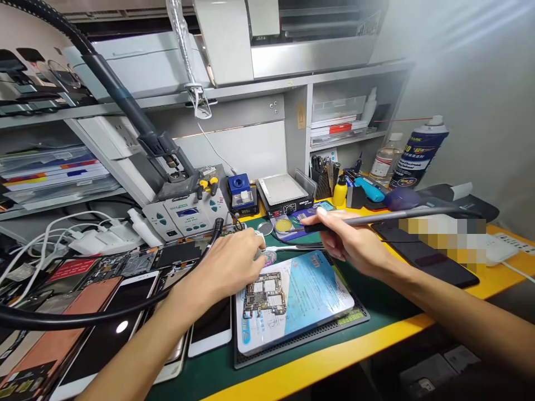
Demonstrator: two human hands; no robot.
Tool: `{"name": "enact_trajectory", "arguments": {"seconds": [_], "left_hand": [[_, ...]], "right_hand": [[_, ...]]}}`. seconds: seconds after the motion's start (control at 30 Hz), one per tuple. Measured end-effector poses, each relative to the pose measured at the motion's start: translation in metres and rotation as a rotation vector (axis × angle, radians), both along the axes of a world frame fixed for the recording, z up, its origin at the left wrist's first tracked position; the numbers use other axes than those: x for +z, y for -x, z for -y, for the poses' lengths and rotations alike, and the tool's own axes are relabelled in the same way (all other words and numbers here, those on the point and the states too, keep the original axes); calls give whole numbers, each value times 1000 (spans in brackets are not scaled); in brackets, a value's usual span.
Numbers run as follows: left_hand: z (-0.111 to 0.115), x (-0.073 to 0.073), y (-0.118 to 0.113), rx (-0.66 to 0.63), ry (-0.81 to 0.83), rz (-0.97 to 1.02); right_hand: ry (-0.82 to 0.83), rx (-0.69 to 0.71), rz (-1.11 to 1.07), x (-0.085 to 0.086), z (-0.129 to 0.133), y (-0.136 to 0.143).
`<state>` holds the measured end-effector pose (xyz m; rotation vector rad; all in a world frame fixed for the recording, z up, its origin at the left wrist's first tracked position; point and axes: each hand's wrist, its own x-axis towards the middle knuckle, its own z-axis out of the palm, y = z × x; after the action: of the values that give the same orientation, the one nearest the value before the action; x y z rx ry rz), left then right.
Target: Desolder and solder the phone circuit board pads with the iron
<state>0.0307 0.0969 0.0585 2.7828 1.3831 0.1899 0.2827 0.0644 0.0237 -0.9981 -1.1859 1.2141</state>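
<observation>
My right hand (pixel 346 239) is closed on a slim dark tool (pixel 393 216), its tip pointing left over the small tins. My left hand (pixel 236 259) reaches in from the lower left, its fingers curled beside a small round item (pixel 271 258); what they hold, if anything, is hidden. Below its fingertips a phone circuit board (pixel 265 295) lies on a blue and white box (pixel 309 295). That box rests on a dark perforated tray (pixel 355 317). A yellow tin (pixel 283 225) and a grey round lid (pixel 265 228) sit just beyond my hands.
Opened phones (pixel 108 328) and parts cover the left side. Behind stand a grey soldering station (pixel 188 214), a hot plate (pixel 282 192) and a yellow bottle (pixel 340 190). At right are a spray can (pixel 418 156) and a dark phone (pixel 422 253). A black hose (pixel 104 318) crosses beneath my left forearm.
</observation>
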Motion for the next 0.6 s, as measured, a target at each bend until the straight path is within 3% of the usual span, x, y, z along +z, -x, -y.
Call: {"name": "enact_trajectory", "arguments": {"seconds": [0.13, 0.27, 0.4, 0.6], "left_hand": [[12, 6, 20, 18, 29, 32], [33, 1, 44, 40, 138, 37], [43, -5, 47, 54, 240, 59], [38, -12, 49, 160, 354, 105]], "right_hand": [[29, -7, -74, 3, -1, -6], [86, -1, -125, 6, -2, -4], [127, 20, -134, 3, -2, -1], [134, 28, -135, 0, -2, -2]]}}
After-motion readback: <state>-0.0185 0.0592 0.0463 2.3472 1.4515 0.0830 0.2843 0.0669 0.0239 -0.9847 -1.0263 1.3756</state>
